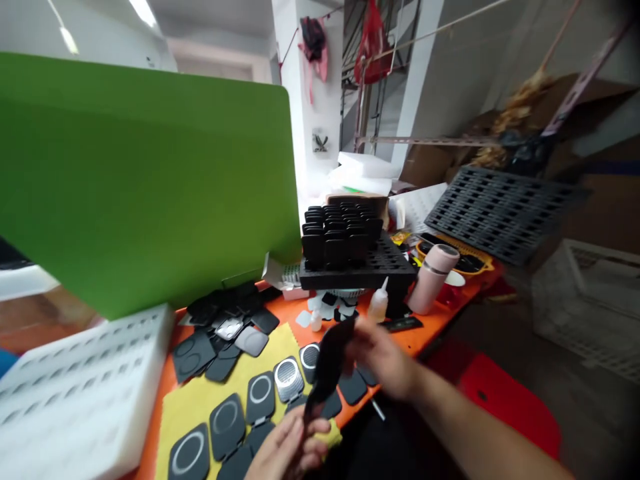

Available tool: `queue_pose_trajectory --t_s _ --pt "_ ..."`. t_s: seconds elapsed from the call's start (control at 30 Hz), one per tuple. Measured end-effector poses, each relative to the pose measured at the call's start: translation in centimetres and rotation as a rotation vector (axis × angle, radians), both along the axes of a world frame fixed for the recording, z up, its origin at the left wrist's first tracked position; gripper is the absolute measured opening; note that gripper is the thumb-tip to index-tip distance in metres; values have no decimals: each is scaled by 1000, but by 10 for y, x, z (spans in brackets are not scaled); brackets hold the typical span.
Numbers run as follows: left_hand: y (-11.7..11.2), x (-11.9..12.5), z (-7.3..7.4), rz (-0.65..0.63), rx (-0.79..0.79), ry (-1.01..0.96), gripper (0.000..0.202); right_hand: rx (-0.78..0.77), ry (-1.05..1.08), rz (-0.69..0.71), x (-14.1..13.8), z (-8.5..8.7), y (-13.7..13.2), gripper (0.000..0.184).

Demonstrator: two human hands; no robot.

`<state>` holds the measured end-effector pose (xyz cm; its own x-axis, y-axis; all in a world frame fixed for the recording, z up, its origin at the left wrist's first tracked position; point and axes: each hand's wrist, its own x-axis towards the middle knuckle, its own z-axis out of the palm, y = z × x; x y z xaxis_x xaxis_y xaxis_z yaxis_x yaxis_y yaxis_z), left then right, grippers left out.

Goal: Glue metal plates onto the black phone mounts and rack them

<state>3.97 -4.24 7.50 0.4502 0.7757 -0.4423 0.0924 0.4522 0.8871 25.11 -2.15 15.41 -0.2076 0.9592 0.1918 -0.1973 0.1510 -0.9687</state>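
Note:
A black hinged pad point(330, 360) is held up edge-on above the table, blurred by motion. At its lower end, my left hand point(295, 443) pinches it between thumb and fingers. My right hand point(380, 353) grips its upper right side, with the fingers partly hidden and smeared. Beneath lies a yellow cloth point(180, 407) with rows of dark folding pads, several marked by a pale ring, such as the near ringed pad point(189, 455). A pile of loose black panels point(220, 333) is left of my hands.
An orange table point(435, 333) carries a black slotted tray point(360, 277) of upright black pads, a dropper bottle point(379, 303), a small bottle point(316, 320) and a pink flask point(433, 280). White slotted foam point(90, 393) and a green panel point(150, 180) stand left. A red stool point(510, 407) is right.

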Motion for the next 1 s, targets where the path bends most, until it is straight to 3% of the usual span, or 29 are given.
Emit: queue_pose_trajectory --t_s 0.1,0.17,0.3,0.47,0.57,0.7,1.0 --pt "26 35 28 -190 405 124 41 279 -94 -687 88 33 37 16" --pt "49 61 43 -293 742 264 34 364 -206 -862 140 42 77 16" --pt "104 122 56 -394 1236 461 37 244 -386 -767 198 27 157 16" --pt "156 179 46 -424 1494 652 48 195 -422 -664 211 -5 207 12" --pt "169 194 35 -444 1530 754 53 174 -450 -616 216 -17 217 12" --pt "170 201 27 -448 1513 849 58 144 -520 -607 226 -26 223 15" --pt "171 208 29 -454 1457 918 59 89 -659 -647 222 -38 220 18"
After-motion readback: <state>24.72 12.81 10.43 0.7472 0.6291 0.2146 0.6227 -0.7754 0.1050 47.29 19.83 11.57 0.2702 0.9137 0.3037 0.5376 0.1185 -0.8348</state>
